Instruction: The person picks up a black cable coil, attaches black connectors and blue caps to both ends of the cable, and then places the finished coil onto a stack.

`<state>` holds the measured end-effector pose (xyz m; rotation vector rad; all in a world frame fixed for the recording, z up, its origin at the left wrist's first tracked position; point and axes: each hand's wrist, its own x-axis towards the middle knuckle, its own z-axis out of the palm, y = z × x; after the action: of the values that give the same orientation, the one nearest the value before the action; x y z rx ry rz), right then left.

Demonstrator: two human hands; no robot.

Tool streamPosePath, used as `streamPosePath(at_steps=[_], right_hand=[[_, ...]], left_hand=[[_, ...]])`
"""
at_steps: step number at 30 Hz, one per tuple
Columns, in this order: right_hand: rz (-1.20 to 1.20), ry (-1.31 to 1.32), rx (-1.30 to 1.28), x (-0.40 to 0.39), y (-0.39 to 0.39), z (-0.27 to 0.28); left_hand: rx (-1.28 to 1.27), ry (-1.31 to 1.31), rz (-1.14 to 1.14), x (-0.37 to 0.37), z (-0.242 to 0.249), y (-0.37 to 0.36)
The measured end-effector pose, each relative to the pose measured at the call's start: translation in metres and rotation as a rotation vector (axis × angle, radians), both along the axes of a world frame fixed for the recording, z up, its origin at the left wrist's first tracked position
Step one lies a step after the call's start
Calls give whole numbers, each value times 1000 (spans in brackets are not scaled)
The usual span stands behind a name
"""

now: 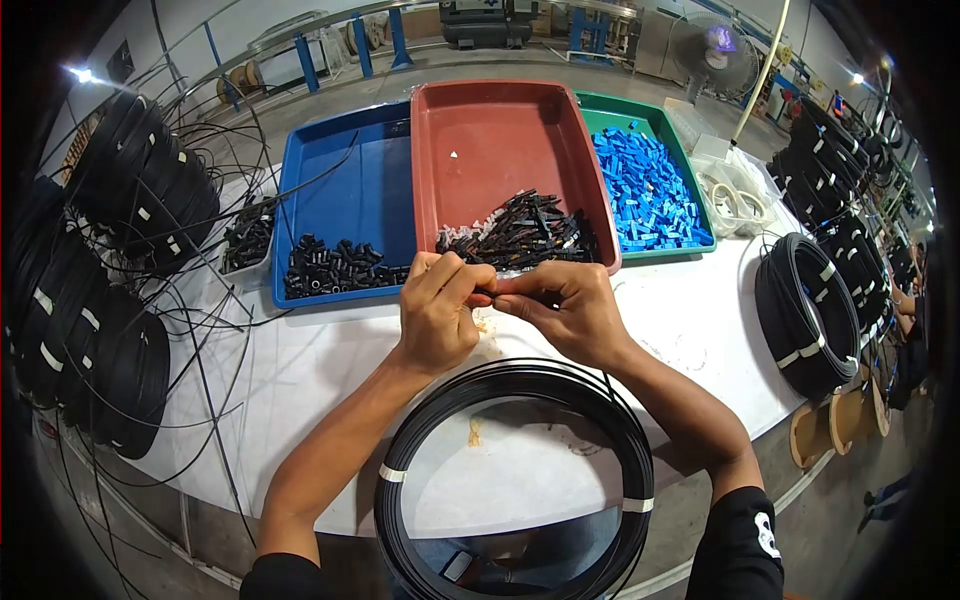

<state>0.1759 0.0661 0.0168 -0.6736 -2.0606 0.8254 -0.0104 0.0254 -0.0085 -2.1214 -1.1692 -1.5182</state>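
My left hand (440,310) and my right hand (565,310) meet in front of the red tray (490,130), fingers pinched together. Between them is a small dark piece with a bit of red at my left fingertips; its shape is mostly hidden. Below my hands lies a coil of black cable (640,450), bound with white tape, over the table's front edge. A cable strand runs from the coil up toward my right hand. Behind my hands, the red tray holds black connector parts (530,230) and small white pieces.
A blue tray (330,180) holds short black parts; a green tray (700,205) holds blue pieces (645,190). Black cable coils are stacked at left (140,190) and right (805,310). Loose cables cross the table's left side. A fan (715,55) stands behind.
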Motion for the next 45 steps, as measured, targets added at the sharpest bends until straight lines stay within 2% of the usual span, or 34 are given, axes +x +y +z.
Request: streamPosePath(at_steps=[4,6,7,8,10,11,15,17,21,24,30,32,36,39,41,42,45], right_hand=[[120,0,19,4,15,1],[365,14,-43,7,29,-2],[394,21,-202,8,32,-3],[393,20,-200,9,32,-3],[243,-10,-154,7,28,2],[219,15,10,5,30,-2],[152,60,26,2,28,-14],[67,1,295,-1,28,-17],[-25,63,300,-8,12,-25],[-59,82,397,-9,9,-26],[-31,200,616,-6,15,-34],[-24,224,669,-7,17,-36],[-3,253,836,-5,18,-32],[17,187,725,0,12,-21],[-10,99,369,3,7,-16],[-11,100,368,4,7,-13],[121,18,-163,6,16,3]], left_hand=[[-49,-66,28,-5,-2,4],[-81,-122,56,-8,-5,7],[-85,-112,75,-9,-6,7],[-90,-102,93,-9,-6,8],[-100,-114,89,-6,-8,9],[-113,-126,86,-5,-9,8],[-106,-102,125,-5,-7,8],[-131,-117,120,-3,-8,6],[-128,-105,96,4,-3,2],[-157,-118,108,3,-2,1],[-405,-292,6,11,16,-6],[-530,-477,-53,14,24,-9],[-511,-414,-70,17,32,-14],[-386,-264,-46,14,22,-13],[-347,-229,-50,16,20,-14],[-306,-194,-52,17,19,-14],[-252,-64,-56,12,11,-11]])
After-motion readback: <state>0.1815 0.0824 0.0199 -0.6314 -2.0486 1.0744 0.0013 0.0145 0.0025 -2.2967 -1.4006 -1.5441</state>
